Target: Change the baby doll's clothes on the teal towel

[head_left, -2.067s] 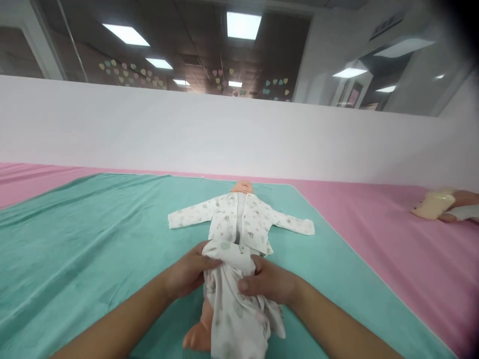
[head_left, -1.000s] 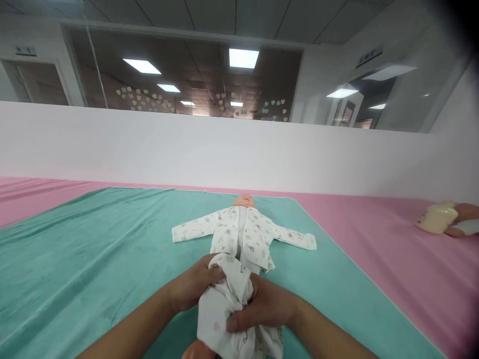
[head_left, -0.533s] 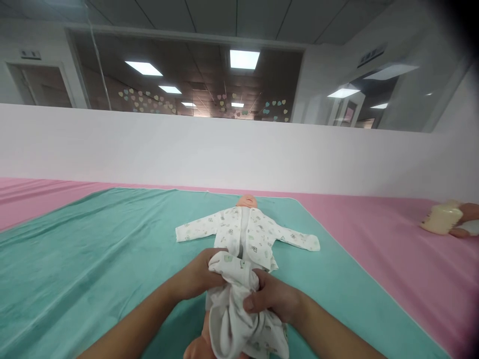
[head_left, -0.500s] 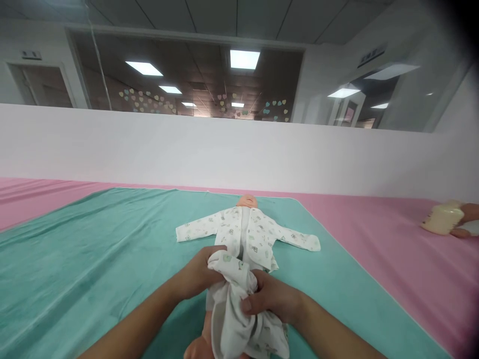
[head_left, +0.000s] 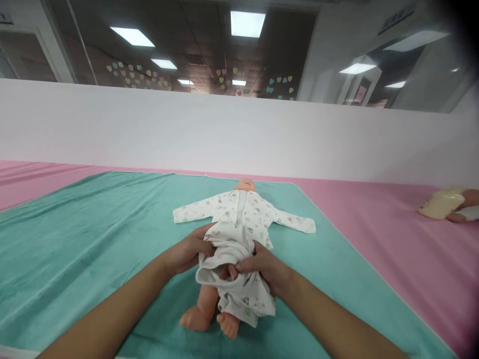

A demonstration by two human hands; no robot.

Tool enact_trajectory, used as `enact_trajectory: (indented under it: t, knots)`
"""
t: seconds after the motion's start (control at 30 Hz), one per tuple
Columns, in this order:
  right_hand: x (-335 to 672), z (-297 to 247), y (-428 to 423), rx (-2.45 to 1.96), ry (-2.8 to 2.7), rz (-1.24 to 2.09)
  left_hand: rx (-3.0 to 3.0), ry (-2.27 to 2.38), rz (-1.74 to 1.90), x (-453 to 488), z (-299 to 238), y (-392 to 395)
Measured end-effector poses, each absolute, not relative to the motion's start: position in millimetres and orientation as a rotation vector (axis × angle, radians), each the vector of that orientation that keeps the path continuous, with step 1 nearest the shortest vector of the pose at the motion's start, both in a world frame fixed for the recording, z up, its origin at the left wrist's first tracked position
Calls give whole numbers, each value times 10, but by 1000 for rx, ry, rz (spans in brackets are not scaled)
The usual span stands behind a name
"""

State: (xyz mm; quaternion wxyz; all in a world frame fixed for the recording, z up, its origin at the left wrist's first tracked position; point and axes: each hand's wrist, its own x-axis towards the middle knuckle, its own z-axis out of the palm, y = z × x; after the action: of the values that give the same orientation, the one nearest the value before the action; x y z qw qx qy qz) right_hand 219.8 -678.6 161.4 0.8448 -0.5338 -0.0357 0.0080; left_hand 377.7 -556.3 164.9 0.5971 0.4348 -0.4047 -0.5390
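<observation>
A baby doll (head_left: pixel 204 306) lies on its back, head at the far end and bare feet towards me. It wears a white printed jacket (head_left: pixel 258 212), the front parted over a paler layer and the sleeves spread wide. White printed baby trousers (head_left: pixel 247 296) are bunched over its lower body and one leg. My left hand (head_left: pixel 190 250) grips the left side of the bunched cloth. My right hand (head_left: pixel 270 267) pinches the right side, its thumb at the edge of a round opening. Fingertips show inside that opening; whose hand they belong to is hard to tell.
A green sheet (head_left: pixel 93 239) lies under the doll, over a pink cover (head_left: pixel 381 224). At the far right, another person's hand (head_left: pixel 469 198) holds a yellowish baby bottle (head_left: pixel 441 203). A low white wall (head_left: pixel 209 132) with windows above closes off the far side.
The trousers have been spread, and their round opening now faces me. Both doll feet have come into view. My view has tilted down a little.
</observation>
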Motion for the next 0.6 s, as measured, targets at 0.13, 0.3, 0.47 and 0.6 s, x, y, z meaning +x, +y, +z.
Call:
enact_trajectory:
  t: [0.13, 0.3, 0.47, 0.6]
  knots:
    - [2235, 1605, -6785, -1116, 105, -114, 1006, -1047, -1269, 3755, 1681, -5536]
    - [2250, 1606, -6751, -1301, 247, -207, 1362, -1212, -950, 3508, 1934, -5483]
    - [2251, 1594, -6728, -1421, 182, -226, 1683, -1570, -515, 3312, 2112, -5411]
    - [2224, 1625, -6714, -1658, 169, -247, 1924, -1675, -304, 3280, 2017, -5364]
